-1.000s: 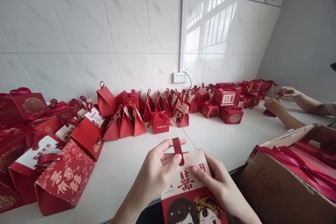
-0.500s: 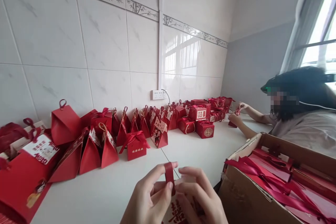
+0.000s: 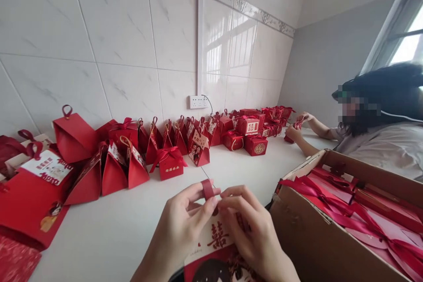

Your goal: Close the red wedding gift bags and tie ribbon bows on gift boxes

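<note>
Count first: one printed gift box in hand, with one dark red ribbon loop at its top; one cardboard carton of red boxes and ribbon at right; one bow-tied box, one cartoon-figure box and three triangular boxes toward the front on the white tabletop. Remaining red boxes along the wall overlap too much for a total. One co-worker at far right, two hands around a small red item.

Position: gift box lies below and between the left grip and right grip, upper face toward the camera, lower part cut off by the frame edge. Ribbon loop passes around the left index finger.

Grip state: left pinches the ribbon loop between thumb and index finger. Right fingers curled, tips just beside the left thumb; cannot tell whether they pinch anything.

Pose: both forearms rise from the bottom edge and converge; right hand shows its back, partly covering the gift box.
</note>
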Motion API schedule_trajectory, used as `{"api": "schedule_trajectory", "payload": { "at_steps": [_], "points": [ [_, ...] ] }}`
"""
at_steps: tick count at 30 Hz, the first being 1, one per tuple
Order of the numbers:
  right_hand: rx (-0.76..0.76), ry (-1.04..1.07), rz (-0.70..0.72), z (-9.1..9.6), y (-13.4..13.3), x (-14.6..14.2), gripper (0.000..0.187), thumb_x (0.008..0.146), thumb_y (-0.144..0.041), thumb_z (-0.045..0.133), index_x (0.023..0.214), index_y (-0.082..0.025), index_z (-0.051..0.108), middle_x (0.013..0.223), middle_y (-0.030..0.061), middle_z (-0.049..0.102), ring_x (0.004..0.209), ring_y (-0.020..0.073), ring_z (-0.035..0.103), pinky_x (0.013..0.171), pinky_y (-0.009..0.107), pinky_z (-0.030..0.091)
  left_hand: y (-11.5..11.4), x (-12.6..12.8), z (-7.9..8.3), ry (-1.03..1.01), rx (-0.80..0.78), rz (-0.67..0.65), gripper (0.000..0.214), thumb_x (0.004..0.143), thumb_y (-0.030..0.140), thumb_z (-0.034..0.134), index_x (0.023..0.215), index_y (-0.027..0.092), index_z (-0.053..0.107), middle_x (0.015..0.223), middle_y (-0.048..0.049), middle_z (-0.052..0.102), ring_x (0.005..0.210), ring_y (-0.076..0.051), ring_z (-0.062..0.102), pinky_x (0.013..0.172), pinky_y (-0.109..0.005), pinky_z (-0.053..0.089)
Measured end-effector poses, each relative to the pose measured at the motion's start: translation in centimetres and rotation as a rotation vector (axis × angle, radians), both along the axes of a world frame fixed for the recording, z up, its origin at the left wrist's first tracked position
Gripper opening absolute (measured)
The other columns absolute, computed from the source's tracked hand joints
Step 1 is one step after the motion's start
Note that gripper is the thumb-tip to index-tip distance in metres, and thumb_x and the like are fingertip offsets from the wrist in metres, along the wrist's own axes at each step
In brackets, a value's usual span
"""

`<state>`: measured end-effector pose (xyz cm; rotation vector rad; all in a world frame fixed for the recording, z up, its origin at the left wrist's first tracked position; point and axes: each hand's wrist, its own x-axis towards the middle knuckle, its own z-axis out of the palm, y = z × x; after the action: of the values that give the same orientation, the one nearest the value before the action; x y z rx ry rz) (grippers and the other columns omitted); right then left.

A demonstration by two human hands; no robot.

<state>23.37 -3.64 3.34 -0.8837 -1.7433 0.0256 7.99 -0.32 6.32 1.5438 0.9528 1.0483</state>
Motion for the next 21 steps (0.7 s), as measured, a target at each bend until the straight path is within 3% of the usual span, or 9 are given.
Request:
{"api": "schedule_trajectory", "payload": {
  "at_steps": [5,13,21],
  "points": [
    [-0.035,-0.025,-0.043,0.47,-0.38,0.18,0.019,0.091,-0.008,0.049,0.1,-0.018,0.063,0.095,0.0059,0.058,0.077,0.0107,0.062,0.068,0.019,0.052,0.37,-0.14,0.35,0.06,0.035,-0.077,0.043,0.084,0.044,0.061,0.116,0.014,0.064,0.116,-0.0109,0.069,0.095,-0.019,0.069,0.082,-0.023,0.057],
    [-0.071,-0.054,-0.064,0.46,-0.44,0.34,0.016,0.091,-0.009,0.05,0.097,-0.018,0.062,0.097,0.0059,0.057,0.077,0.0114,0.063,0.066,0.02,0.052,0.21,-0.06,-0.02,0.047,0.083,-0.059,0.037,0.088,0.039,0.059,0.118,0.018,0.065,0.118,-0.0073,0.069,0.101,-0.017,0.066,0.083,-0.02,0.054],
    [-0.093,-0.1,-0.106,0.57,-0.54,0.43,0.014,0.091,-0.01,0.05,0.094,-0.019,0.06,0.095,0.0062,0.058,0.072,0.0129,0.064,0.058,0.022,0.053,0.05,0.06,-0.29,0.039,0.097,-0.016,0.038,0.089,0.039,0.058,0.119,0.017,0.065,0.121,-0.0083,0.068,0.107,-0.02,0.065,0.088,-0.025,0.054]
  ]
}}
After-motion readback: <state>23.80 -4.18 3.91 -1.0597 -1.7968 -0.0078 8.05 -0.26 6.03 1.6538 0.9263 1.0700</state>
